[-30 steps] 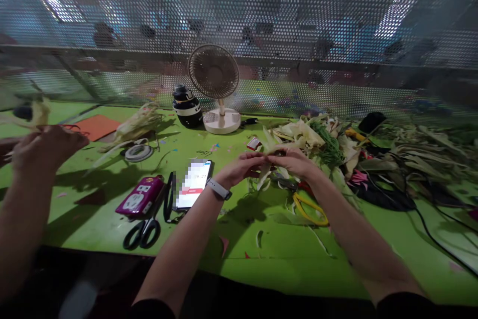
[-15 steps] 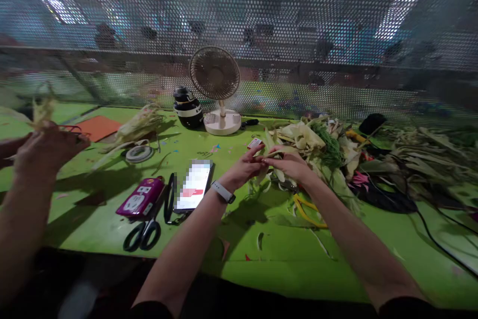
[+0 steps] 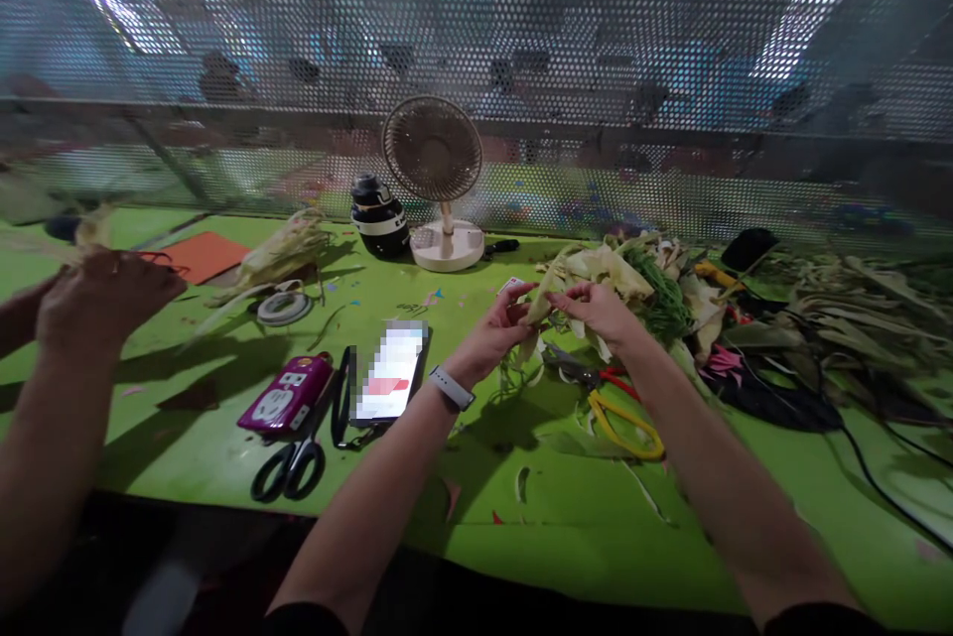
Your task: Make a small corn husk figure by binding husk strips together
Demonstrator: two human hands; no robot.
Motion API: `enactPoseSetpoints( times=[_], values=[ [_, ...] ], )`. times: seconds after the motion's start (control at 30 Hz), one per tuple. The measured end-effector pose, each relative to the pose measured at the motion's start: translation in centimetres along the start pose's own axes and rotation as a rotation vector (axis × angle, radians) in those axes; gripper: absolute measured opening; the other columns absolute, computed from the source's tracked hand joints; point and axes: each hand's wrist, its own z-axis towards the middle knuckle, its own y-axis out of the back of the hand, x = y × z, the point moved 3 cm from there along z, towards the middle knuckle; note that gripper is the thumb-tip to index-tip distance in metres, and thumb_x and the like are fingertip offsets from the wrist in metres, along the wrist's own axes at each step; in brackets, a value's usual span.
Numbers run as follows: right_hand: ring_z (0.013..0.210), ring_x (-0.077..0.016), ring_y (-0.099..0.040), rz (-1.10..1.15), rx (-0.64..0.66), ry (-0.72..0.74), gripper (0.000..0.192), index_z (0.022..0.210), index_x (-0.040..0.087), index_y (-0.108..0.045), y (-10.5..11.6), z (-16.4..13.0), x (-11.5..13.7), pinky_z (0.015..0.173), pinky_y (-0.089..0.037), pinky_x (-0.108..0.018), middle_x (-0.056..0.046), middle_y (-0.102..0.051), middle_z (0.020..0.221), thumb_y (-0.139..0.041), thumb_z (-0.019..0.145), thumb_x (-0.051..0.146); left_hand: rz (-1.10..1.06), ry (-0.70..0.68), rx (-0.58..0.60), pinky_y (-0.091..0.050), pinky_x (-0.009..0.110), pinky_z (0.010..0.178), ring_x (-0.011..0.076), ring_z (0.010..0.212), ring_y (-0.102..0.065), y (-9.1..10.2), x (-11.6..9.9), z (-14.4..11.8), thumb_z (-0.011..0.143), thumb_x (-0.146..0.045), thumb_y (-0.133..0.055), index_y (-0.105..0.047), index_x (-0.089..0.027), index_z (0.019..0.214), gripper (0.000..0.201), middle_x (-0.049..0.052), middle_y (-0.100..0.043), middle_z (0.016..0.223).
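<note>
**Both hands pinch a corn husk strip above the green table**

The left hand (image 3: 497,333) and right hand (image 3: 596,307) are closed in pinches on a pale corn husk strip (image 3: 542,304), fingertips nearly meeting. It is held above the green table (image 3: 566,517), just before the husk pile (image 3: 632,284), with yellow-handled scissors (image 3: 621,413) lying below.

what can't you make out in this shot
Head view only:
- Phone screen: blurred over, unreadable.
- Husk strip between left hand and right hand: fingers cover the pinched part.
- Co-worker's hand: motion-blurred, what it holds is unclear.
- Behind the mesh screen: only dim shapes.
</note>
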Motion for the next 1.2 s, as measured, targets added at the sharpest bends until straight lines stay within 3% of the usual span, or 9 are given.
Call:
enactPoseSetpoints(
  times=[0.17,0.3,0.4,0.57,0.7,0.87,1.0,1.1,1.2],
  values=[
    [0.049,-0.0084,-0.036,0.029,0.081,0.032,0.05,0.068,0.016,-0.059,-0.5,-0.3,0.1,0.046,-0.025,-0.023,0.005,-0.048,0.052,-0.078,0.049,0.059,-0.004,-0.032,-0.086,-0.05,0.025,0.081,0.0112,0.082,-0.066,0.5,0.2,0.2,0.059,-0.014,-0.081,-0.052,-0.021,0.099,0.049,0.0,-0.068,0.095],
    [0.047,-0.0073,-0.033,-0.02,0.092,0.075,0.05,0.069,0.016,-0.06,-1.1,-0.4,0.2,0.045,-0.022,-0.023,0.006,-0.046,0.051,-0.078,0.049,0.058,0.023,-0.018,-0.088,-0.051,0.023,0.076,0.0095,0.077,-0.064,0.6,0.6,0.1,0.058,-0.018,-0.082,-0.051,-0.02,0.088,0.043,-0.002,-0.066,0.088],
    [0.049,-0.0077,-0.034,-0.003,0.08,0.09,0.05,0.07,0.015,-0.061,-1.1,-0.3,0.2,0.047,-0.024,-0.023,0.005,-0.048,0.053,-0.079,0.049,0.057,0.071,-0.035,-0.084,-0.051,0.025,0.078,0.0096,0.079,-0.063,0.4,0.8,0.1,0.06,-0.016,-0.08,-0.052,-0.02,0.09,0.042,-0.001,-0.065,0.09],
    [0.051,-0.0089,-0.037,0.03,0.007,0.081,0.048,0.066,0.016,-0.058,-0.9,-0.1,0.1,0.048,-0.028,-0.024,0.005,-0.047,0.052,-0.08,0.046,0.054,0.105,-0.115,-0.112,-0.05,0.027,0.081,0.0121,0.09,-0.062,-0.2,0.6,0.2,0.059,-0.009,-0.077,-0.05,-0.025,0.109,0.06,0.003,-0.059,0.116],
    [0.061,-0.0119,-0.049,0.166,-0.005,0.207,0.04,0.073,0.017,-0.062,-1.2,-0.2,0.8,0.058,-0.039,-0.026,0.0,-0.059,0.067,-0.073,0.058,0.052,0.063,-0.095,-0.251,-0.05,0.024,0.073,0.012,0.082,-0.064,0.5,0.7,0.3,0.057,-0.007,-0.076,-0.05,-0.023,0.101,0.053,0.002,-0.067,0.103],
    [0.065,-0.0126,-0.054,0.212,-0.227,0.471,0.035,0.099,0.02,-0.057,0.1,-1.1,2.5,0.063,-0.045,-0.027,0.002,-0.059,0.072,-0.068,0.071,0.039,-0.108,-0.004,-0.497,-0.044,0.018,0.056,0.0125,0.066,-0.066,2.5,1.5,0.6,0.051,0.0,-0.07,-0.041,-0.02,0.076,0.043,-0.004,-0.067,0.072],
    [0.066,-0.0137,-0.057,0.268,-0.409,0.573,0.051,0.117,0.026,-0.046,1.8,-2.7,4.1,0.062,-0.047,-0.027,0.003,-0.056,0.072,-0.069,0.074,0.042,-0.172,0.064,-0.552,-0.046,0.018,0.061,0.0132,0.069,-0.068,2.9,2.4,0.9,0.052,0.004,-0.066,-0.039,-0.019,0.073,0.041,0.0,-0.068,0.069],
    [0.073,-0.0168,-0.062,0.335,-0.319,0.492,0.059,0.122,0.027,-0.045,1.3,-3.6,4.7,0.066,-0.049,-0.029,0.001,-0.059,0.077,-0.07,0.072,0.047,-0.166,0.069,-0.54,-0.046,0.02,0.061,0.0119,0.065,-0.066,2.3,2.6,0.8,0.052,0.004,-0.067,-0.045,-0.018,0.077,0.04,0.001,-0.069,0.07],
    [0.073,-0.0182,-0.064,0.376,-0.104,0.323,0.052,0.103,0.022,-0.058,-0.8,-3.6,4.3,0.071,-0.051,-0.032,0.0,-0.063,0.075,-0.075,0.062,0.05,-0.153,0.005,-0.5,-0.044,0.019,0.057,0.0098,0.063,-0.063,1.2,2.4,0.4,0.052,0.0,-0.071,-0.049,-0.018,0.077,0.038,-0.002,-0.069,0.074]
  ],
)
